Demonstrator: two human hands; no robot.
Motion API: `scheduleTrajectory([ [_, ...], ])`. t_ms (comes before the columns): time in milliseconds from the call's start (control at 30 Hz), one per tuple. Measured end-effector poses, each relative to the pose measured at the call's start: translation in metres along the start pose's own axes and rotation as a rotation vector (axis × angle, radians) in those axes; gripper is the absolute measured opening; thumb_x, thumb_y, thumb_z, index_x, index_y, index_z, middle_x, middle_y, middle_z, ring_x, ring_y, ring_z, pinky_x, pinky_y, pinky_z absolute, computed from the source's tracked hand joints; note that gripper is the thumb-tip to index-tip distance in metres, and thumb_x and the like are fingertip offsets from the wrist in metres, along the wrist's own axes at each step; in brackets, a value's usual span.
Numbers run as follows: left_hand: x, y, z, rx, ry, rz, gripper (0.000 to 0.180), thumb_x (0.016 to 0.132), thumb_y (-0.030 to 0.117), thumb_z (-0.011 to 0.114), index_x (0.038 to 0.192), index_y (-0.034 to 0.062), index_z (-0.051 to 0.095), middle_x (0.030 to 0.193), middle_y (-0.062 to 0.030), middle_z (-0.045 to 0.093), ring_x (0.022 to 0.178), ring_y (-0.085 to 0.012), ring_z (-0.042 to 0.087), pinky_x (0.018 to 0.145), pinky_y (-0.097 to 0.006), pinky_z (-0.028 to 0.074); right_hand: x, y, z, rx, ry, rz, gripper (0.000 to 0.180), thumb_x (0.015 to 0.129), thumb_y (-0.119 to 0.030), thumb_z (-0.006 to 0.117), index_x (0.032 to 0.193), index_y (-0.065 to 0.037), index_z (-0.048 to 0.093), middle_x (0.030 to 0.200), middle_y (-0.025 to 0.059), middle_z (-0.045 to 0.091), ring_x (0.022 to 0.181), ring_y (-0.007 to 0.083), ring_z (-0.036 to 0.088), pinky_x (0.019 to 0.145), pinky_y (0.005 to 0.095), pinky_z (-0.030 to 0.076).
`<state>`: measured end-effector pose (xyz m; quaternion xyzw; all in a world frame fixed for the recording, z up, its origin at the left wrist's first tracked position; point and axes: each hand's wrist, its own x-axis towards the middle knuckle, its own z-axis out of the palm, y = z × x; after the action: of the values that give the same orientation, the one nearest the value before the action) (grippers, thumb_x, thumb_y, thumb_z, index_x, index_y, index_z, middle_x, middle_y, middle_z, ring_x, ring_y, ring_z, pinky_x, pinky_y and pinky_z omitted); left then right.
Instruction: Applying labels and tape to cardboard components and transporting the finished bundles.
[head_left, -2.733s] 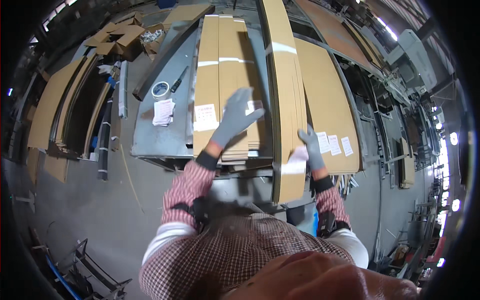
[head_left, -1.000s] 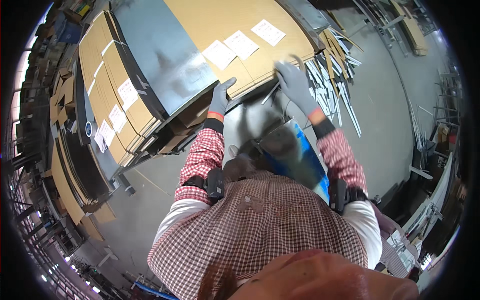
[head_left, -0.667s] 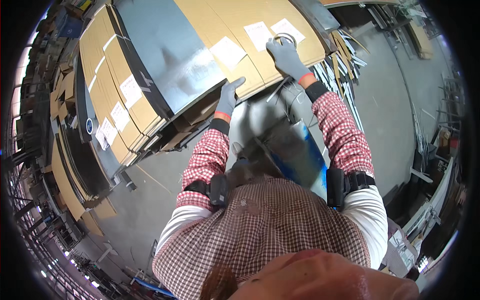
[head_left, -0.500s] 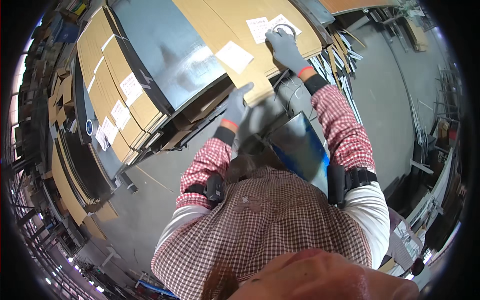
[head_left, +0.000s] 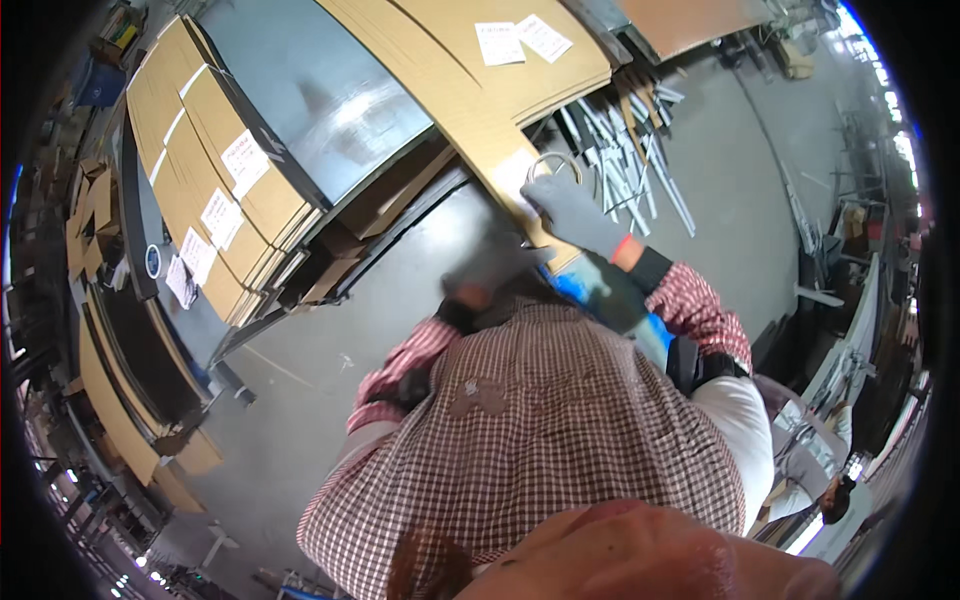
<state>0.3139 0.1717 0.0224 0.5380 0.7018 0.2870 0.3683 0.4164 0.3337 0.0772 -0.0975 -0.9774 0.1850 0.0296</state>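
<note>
**Two gloved hands on a long flat cardboard piece**

Two hands, both in grey gloves, work at the near end of a long flattened cardboard sheet (head_left: 480, 120) that lies across a grey metal desk (head_left: 320, 90) and overhangs its front edge.

Right hand (head_left: 572, 208): fingers curled over the end of the sheet, clamped on its edge; orange cuff visible at the wrist. Left hand (head_left: 490, 272): blurred and partly hidden behind the checked shirt (head_left: 540, 420); it sits just under the sheet's end, but I cannot tell whether its fingers are closed or apart.

Handling note (judgement): the sheet is long, thin and stiff along its flutes, so it will likely sag or fold if carried by one end only. Best to keep the right grip flat on the face, support from beneath with the left, and draw it straight along its length so it does not scrape the stack.

Materials: sheet is matt brown corrugated board, smooth face, two white paper labels (head_left: 520, 38) at the far part. Desk top is dull sheet metal with a soft glare. More flat cardboard stacks (head_left: 215, 200) with white labels lie to the left. A loose heap of pale metal strips (head_left: 630, 160) lies on the concrete floor (head_left: 280, 400) beyond the right hand.
</note>
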Motion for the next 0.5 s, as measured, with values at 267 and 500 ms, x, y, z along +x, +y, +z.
scheduleTrajectory([
  [267,-0.031,0.068,-0.088,-0.281,0.217,-0.012,0.056,0.077,0.010,0.063,0.128,-0.0041,0.044,0.078,-0.0047,0.061,0.065,-0.0166,0.058,0.059,-0.029,0.047,0.016,-0.030,-0.054,0.754,-0.346,-0.332,0.031,0.083,-0.013,0.052,0.111,-0.001,0.059,0.099,0.0171,0.060,0.088,0.0314,0.058,0.079,0.0368,0.046],
  [500,0.000,-0.029,-0.057,-0.768,0.285,-0.233,0.054,0.077,0.005,0.062,0.129,-0.0020,0.048,0.063,-0.0003,0.053,0.056,-0.0101,0.051,0.049,-0.023,0.039,0.045,0.124,-0.034,0.136,-0.504,0.107,0.033,0.073,-0.019,0.059,0.102,-0.003,0.066,0.077,0.0191,0.064,0.068,0.0324,0.061,0.064,0.0398,0.048],
])
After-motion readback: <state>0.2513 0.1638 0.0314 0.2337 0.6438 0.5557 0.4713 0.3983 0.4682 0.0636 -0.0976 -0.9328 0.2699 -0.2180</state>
